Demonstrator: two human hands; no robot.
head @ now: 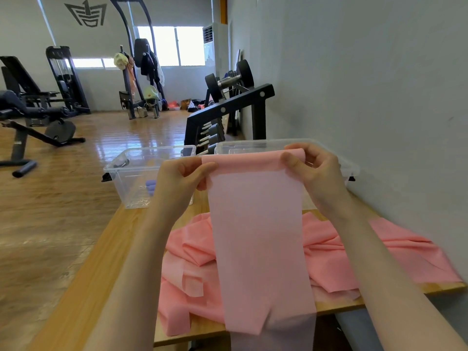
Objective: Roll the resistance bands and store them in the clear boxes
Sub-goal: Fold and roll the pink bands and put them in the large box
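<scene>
The top edge of a pink resistance band (258, 224) is pinched at both corners: by the left hand (182, 181) at the left corner and by the right hand (314, 171) at the right, thumbs toward the camera and fingers curled behind. Between the hands the edge is already turned over into a short fold or first roll, which suggests that rolling has only just been started. The band is held up above the table, probably so that its length hangs flat and straight; it drops down the middle of the view and passes over the near edge of the wooden table (101, 262).

Beneath the hanging strip a loose heap of pink bands (354, 252) is spread on the table, crumpled and not yet rolled, so most of the work appears to be left.

Beyond the hands, at the far end of the table, two clear boxes are set side by side within reach. In the left clear box (131, 178), which is open, small bluish-purple rolls (151, 186) can be seen, apparently bands already stored. The right clear box (253, 145) is partly hidden behind the hands; whether it is lidded cannot be told with certainty.

A dumbbell rack (228, 110) stands beyond the boxes, against the wall on the right.
</scene>
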